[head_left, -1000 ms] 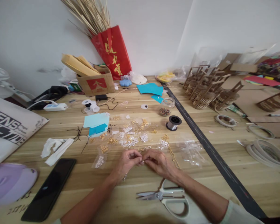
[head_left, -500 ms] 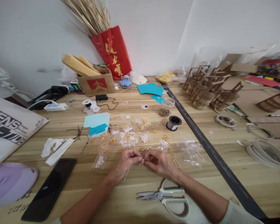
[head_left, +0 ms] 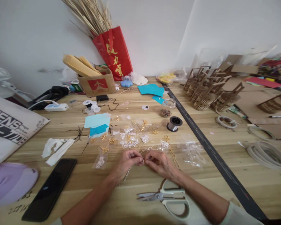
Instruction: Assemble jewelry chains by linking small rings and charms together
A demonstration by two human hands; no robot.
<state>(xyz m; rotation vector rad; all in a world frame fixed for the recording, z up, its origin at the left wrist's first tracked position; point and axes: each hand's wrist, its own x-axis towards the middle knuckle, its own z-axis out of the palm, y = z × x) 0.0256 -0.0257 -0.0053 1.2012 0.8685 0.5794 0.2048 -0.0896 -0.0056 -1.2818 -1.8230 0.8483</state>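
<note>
Pale wall (head_left: pixel 154 37) rises behind a wooden table (head_left: pixel 114 203), with a red bag (head_left: pixel 120 56) of dry stalks leaning there at the far left, beside a box (head_left: pixel 97 86). Baskets (head_left: pixel 203 98) stand in a group at the far right.

Near the middle of the table, the left hand (head_left: pixel 126 163) and right hand (head_left: pixel 161 164) meet fingertip to fingertip. Between them is a tiny silvery piece (head_left: pixel 143 161), too small to make out; both hands seem to pinch it, thumb against finger. A silver chain (head_left: pixel 127 175) hangs below the left hand, on its near side.

Compared with a second ago, the hands have barely shifted, but more of the chain shows under the left palm. That suggests only a slight turn of the fingers, with the handling kept to one small spot; whether the piece has joined anything cannot be told.

Just nearer than the right hand lie the scissors (head_left: pixel 157 196), tips to the left, out of either hand's grasp. A gold chain (head_left: pixel 171 152) runs beside the right hand on the far side. Small packets (head_left: pixel 131 142) of gold and silver bits spread beyond the fingers, with a spool (head_left: pixel 174 124) to their right and a phone (head_left: pixel 49 190) at the near left.
</note>
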